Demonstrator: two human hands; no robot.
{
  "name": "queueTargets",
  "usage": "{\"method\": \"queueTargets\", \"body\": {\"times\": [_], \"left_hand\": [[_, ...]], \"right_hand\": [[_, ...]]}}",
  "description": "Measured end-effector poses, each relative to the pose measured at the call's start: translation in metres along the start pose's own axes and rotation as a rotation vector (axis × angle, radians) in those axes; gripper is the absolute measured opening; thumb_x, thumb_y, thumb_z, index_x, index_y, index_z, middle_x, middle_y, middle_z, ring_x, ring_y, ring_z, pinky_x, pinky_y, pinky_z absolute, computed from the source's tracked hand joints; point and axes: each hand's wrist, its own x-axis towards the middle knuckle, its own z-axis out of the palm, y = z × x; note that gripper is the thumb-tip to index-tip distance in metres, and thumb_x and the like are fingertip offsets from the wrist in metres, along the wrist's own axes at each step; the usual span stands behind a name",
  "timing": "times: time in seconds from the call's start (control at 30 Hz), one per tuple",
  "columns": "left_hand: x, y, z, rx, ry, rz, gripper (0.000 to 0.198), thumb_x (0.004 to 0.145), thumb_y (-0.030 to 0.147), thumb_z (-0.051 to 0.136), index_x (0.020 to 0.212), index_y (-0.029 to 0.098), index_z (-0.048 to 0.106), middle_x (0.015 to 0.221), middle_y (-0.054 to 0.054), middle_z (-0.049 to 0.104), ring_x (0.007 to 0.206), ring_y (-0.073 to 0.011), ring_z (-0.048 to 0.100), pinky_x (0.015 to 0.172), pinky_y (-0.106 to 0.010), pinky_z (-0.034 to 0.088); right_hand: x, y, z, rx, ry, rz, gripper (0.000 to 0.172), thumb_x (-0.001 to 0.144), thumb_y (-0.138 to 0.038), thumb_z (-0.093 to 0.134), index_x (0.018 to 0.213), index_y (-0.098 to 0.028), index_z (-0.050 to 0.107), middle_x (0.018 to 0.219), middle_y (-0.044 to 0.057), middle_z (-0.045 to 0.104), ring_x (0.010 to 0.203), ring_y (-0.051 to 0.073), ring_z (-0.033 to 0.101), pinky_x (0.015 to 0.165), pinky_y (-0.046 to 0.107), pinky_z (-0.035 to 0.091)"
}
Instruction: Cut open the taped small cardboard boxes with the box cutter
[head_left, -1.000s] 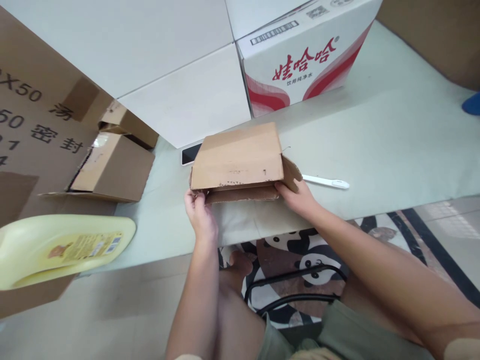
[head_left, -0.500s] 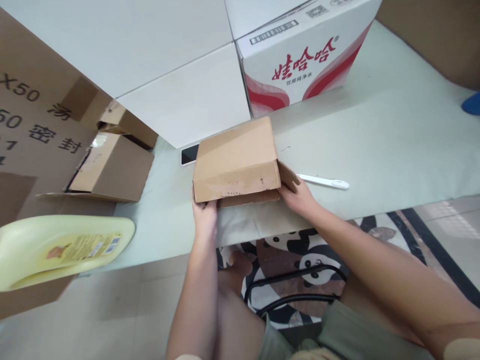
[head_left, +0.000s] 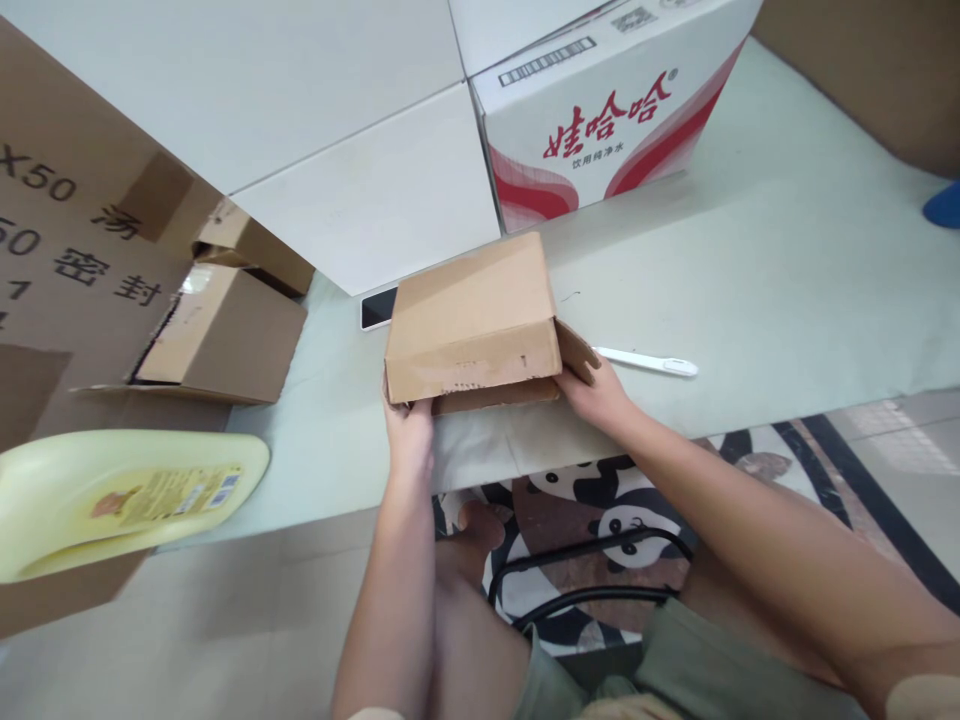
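Observation:
A small brown cardboard box (head_left: 469, 310) is between my two hands over the table, its near side partly open with a flap below. My left hand (head_left: 410, 425) grips the near left corner; its fingertips are hidden under the cardboard. At the near right corner, my right hand (head_left: 596, 395) holds the box beside a side flap (head_left: 576, 350) that sticks outward, and its fingers are mostly covered. Just right of that hand lies a slim white utility knife (head_left: 652, 362). Part of a phone (head_left: 377, 309) with a dark screen shows behind the box's left side.
White boxes (head_left: 375, 195) and a red-and-white water carton (head_left: 600, 130) stand behind. On the left are a large printed carton (head_left: 75, 200), a smaller open cardboard box (head_left: 240, 330) and a pale yellow bottle (head_left: 135, 495). The pale table (head_left: 810, 280) extends right; a blue object (head_left: 943, 207) sits at the edge.

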Motion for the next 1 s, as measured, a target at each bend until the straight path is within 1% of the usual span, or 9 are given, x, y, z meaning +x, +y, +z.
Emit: {"method": "queueTargets", "body": {"times": [0.1, 0.23, 0.37, 0.5, 0.6, 0.7, 0.77, 0.9, 1.0], "left_hand": [[0.0003, -0.0016, -0.0004, -0.02, -0.004, -0.016, 0.075, 0.073, 0.024, 0.084, 0.14, 0.032, 0.05, 0.149, -0.009, 0.053, 0.142, -0.0255, 0.046, 0.116, -0.044, 0.041], [0.0006, -0.0017, -0.0001, -0.008, 0.037, -0.03, 0.076, 0.071, 0.023, 0.085, 0.139, 0.031, 0.051, 0.15, -0.008, 0.052, 0.143, -0.0253, 0.045, 0.12, -0.043, 0.036], [0.0013, -0.003, -0.0012, 0.011, 0.007, -0.011, 0.078, 0.072, 0.027, 0.085, 0.141, 0.031, 0.05, 0.15, -0.009, 0.052, 0.143, -0.026, 0.045, 0.12, -0.044, 0.035], [0.0026, -0.0064, -0.0033, 0.035, 0.005, -0.013, 0.082, 0.072, 0.029, 0.085, 0.145, 0.03, 0.047, 0.151, -0.01, 0.051, 0.143, -0.027, 0.045, 0.121, -0.046, 0.033], [0.0034, -0.0078, -0.0042, 0.05, 0.012, -0.008, 0.082, 0.072, 0.029, 0.085, 0.145, 0.031, 0.047, 0.152, -0.009, 0.05, 0.143, -0.0266, 0.045, 0.121, -0.045, 0.033], [0.0035, -0.0085, -0.0042, 0.067, -0.01, -0.005, 0.078, 0.074, 0.03, 0.083, 0.144, 0.031, 0.048, 0.149, -0.009, 0.053, 0.142, -0.0259, 0.046, 0.121, -0.044, 0.034], [0.0032, -0.009, -0.0037, 0.072, -0.012, 0.009, 0.076, 0.075, 0.03, 0.082, 0.143, 0.03, 0.049, 0.148, -0.01, 0.054, 0.142, -0.026, 0.047, 0.12, -0.044, 0.034], [0.0022, -0.0103, -0.002, 0.069, 0.031, 0.039, 0.077, 0.072, 0.026, 0.083, 0.141, 0.027, 0.049, 0.148, -0.012, 0.053, 0.14, -0.0272, 0.048, 0.12, -0.044, 0.035], [0.0012, -0.0096, -0.0008, 0.082, 0.034, 0.059, 0.072, 0.073, 0.025, 0.081, 0.138, 0.025, 0.051, 0.146, -0.012, 0.054, 0.141, -0.0279, 0.047, 0.12, -0.043, 0.035]], "right_hand": [[-0.0003, 0.0003, 0.0003, -0.021, 0.001, 0.005, 0.021, 0.076, -0.027, 0.062, 0.096, -0.026, 0.068, 0.107, 0.008, 0.071, 0.121, 0.04, 0.058, 0.106, 0.061, 0.042], [-0.0006, 0.0002, 0.0004, -0.031, -0.003, -0.009, 0.022, 0.077, -0.027, 0.062, 0.098, -0.026, 0.068, 0.104, 0.008, 0.072, 0.123, 0.039, 0.057, 0.107, 0.06, 0.043], [0.0001, 0.0007, 0.0001, -0.088, -0.01, -0.035, 0.022, 0.078, -0.027, 0.06, 0.099, -0.024, 0.067, 0.105, 0.01, 0.072, 0.124, 0.039, 0.058, 0.106, 0.06, 0.045], [0.0008, 0.0008, -0.0007, -0.175, -0.035, -0.06, 0.018, 0.079, -0.026, 0.057, 0.095, -0.022, 0.065, 0.101, 0.011, 0.072, 0.123, 0.039, 0.059, 0.104, 0.059, 0.047], [0.0005, 0.0008, -0.0008, -0.215, -0.043, -0.057, 0.021, 0.08, -0.025, 0.056, 0.098, -0.022, 0.065, 0.105, 0.012, 0.072, 0.121, 0.039, 0.06, 0.1, 0.058, 0.049], [-0.0004, 0.0018, 0.0002, -0.251, -0.039, -0.058, 0.024, 0.08, -0.025, 0.055, 0.102, -0.021, 0.064, 0.109, 0.013, 0.071, 0.119, 0.04, 0.061, 0.098, 0.058, 0.05], [-0.0011, 0.0029, 0.0013, -0.264, -0.038, -0.072, 0.024, 0.08, -0.024, 0.054, 0.102, -0.021, 0.063, 0.106, 0.013, 0.071, 0.12, 0.04, 0.06, 0.099, 0.059, 0.049], [-0.0029, 0.0041, 0.0029, -0.263, -0.053, -0.088, 0.02, 0.08, -0.024, 0.054, 0.098, -0.023, 0.062, 0.095, 0.011, 0.071, 0.118, 0.039, 0.06, 0.098, 0.058, 0.049], [-0.0042, 0.0036, 0.0024, -0.26, -0.075, -0.085, 0.017, 0.08, -0.024, 0.053, 0.095, -0.024, 0.06, 0.093, 0.01, 0.07, 0.116, 0.039, 0.06, 0.098, 0.058, 0.048]]}}
